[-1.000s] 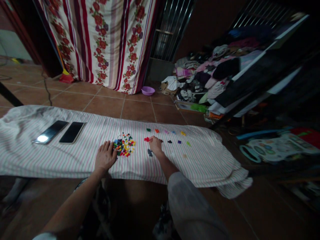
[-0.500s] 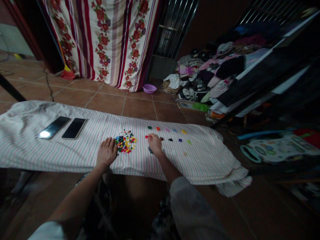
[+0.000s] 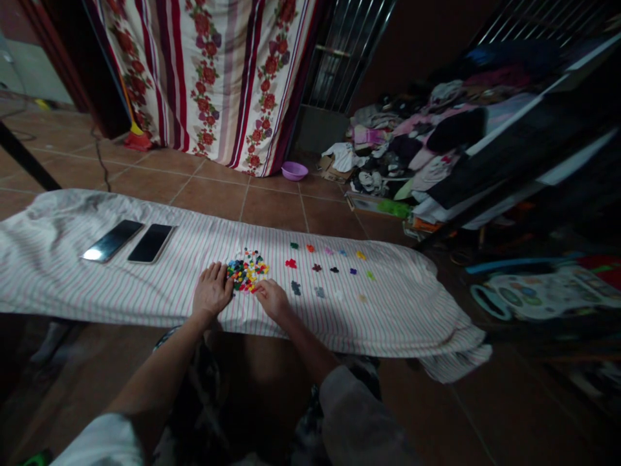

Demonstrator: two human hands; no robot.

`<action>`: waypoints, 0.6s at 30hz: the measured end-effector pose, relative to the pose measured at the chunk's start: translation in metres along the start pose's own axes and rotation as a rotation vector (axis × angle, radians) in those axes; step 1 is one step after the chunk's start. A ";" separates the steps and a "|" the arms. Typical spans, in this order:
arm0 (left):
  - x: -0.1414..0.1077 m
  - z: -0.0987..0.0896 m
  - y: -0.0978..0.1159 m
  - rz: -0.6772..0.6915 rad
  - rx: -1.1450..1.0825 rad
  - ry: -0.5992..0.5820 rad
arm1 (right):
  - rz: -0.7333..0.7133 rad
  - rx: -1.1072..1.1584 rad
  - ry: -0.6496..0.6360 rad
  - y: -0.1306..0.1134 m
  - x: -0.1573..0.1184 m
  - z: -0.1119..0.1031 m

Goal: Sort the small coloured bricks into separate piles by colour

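Away from the red cluster (image 3: 290, 263) it was touching half a second ago, the right hand (image 3: 273, 300) now reaches the near right edge of the mixed pile of small coloured pieces (image 3: 250, 272). Its fingers are drawn together; whether they pinch a piece, I cannot tell. The left hand (image 3: 211, 291) remains flat at the pile's left edge, fingers outstretched. Both hands rest over a striped cloth (image 3: 412, 310). Beyond lie a tiled floor (image 3: 272, 207), a flowered curtain (image 3: 218, 77), one purple bowl (image 3: 294, 171) and heaped clothes (image 3: 412, 136). Fourteen single-coloured clusters sit right of the pile: five in the far row, five in the middle, four nearest. Two phones (image 3: 151, 244) lie left; the pile's pieces are too small to count.
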State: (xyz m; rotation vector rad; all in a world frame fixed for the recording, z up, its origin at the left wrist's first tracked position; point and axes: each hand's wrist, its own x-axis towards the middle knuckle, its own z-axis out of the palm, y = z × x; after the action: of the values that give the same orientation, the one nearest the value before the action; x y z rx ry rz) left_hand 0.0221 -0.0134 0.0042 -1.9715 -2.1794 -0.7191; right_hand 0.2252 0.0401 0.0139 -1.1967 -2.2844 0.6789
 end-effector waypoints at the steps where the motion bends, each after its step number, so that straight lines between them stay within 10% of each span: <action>1: 0.000 0.000 0.000 0.002 0.000 0.002 | 0.002 0.001 0.001 0.000 -0.001 0.002; 18: 0.000 -0.004 0.000 0.008 -0.043 -0.015 | -0.005 0.023 0.091 -0.002 -0.008 0.005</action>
State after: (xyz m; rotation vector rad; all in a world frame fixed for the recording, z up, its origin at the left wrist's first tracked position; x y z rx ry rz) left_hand 0.0217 -0.0150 0.0075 -2.0110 -2.1814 -0.7581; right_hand 0.2249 0.0316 0.0104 -1.1861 -2.1982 0.6342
